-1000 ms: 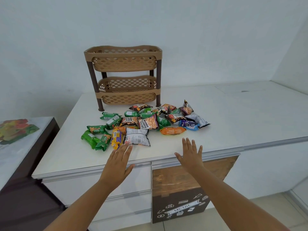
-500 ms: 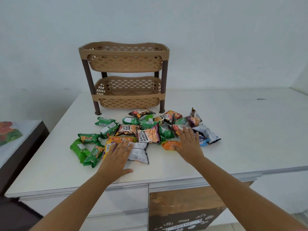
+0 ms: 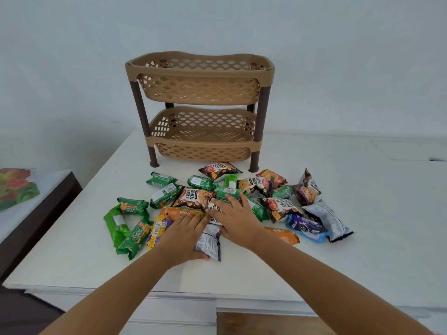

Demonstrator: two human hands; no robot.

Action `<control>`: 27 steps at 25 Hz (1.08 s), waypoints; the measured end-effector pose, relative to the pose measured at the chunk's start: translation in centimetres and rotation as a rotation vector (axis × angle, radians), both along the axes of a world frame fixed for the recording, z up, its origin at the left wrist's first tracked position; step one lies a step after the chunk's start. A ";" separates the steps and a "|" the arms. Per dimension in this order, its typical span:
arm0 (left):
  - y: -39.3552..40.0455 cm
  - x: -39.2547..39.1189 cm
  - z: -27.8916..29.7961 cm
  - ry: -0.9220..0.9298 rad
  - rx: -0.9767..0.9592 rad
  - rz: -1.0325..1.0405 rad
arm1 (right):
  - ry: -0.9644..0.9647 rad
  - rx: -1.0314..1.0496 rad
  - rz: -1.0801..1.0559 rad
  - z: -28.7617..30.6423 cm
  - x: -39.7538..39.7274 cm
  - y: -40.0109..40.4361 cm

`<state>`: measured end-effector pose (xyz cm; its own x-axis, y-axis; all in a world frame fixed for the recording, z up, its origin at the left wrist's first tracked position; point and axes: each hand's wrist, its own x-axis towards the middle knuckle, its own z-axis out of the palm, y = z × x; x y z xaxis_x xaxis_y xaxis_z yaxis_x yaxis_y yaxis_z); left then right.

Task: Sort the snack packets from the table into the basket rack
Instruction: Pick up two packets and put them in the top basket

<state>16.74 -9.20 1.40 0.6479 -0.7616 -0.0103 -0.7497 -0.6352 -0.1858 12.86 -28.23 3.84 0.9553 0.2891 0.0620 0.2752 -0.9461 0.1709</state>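
Observation:
A tan two-tier basket rack (image 3: 200, 68) with dark brown legs stands at the back of the white table (image 3: 362, 262); both tiers look empty. Several snack packets lie in a heap in front of it: green biscuit packs (image 3: 125, 228) on the left, black salted-peanut bags (image 3: 193, 198) in the middle, and an orange pack (image 3: 281, 234) and a blue pack (image 3: 306, 228) on the right. My left hand (image 3: 183, 235) lies flat on a grey-white packet (image 3: 209, 245) and an orange one. My right hand (image 3: 235, 218) rests with spread fingers on a peanut bag in the heap's middle.
A lower dark side table (image 3: 36, 213) stands to the left, with a colourful leaf-patterned object (image 3: 17, 187) on it. A white wall is close behind the rack. Below the table's front edge are drawer fronts and a brown panel (image 3: 266, 322).
Both hands have moved forward from the table's front edge onto the heap. The right hand swung left to the middle, beside the left hand. The view has come closer.

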 end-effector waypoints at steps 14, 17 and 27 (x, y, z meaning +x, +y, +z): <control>-0.7 2.3 5.9 -0.286 -0.160 -0.251 | -0.162 0.445 -0.114 3.7 2.7 -3.2; 0.1 4.6 8.7 -0.338 -0.216 -0.253 | -0.258 0.582 -0.135 6.4 4.2 -3.4; 4.1 15.9 21.5 -0.552 -0.397 -0.245 | -0.582 0.658 -0.097 18.8 9.8 -2.2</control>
<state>32.68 -5.09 22.94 0.2889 -0.7642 0.5766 -0.7427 -0.5590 -0.3687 22.64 -30.39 22.68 0.7389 -0.0566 0.6714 0.2279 -0.9168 -0.3281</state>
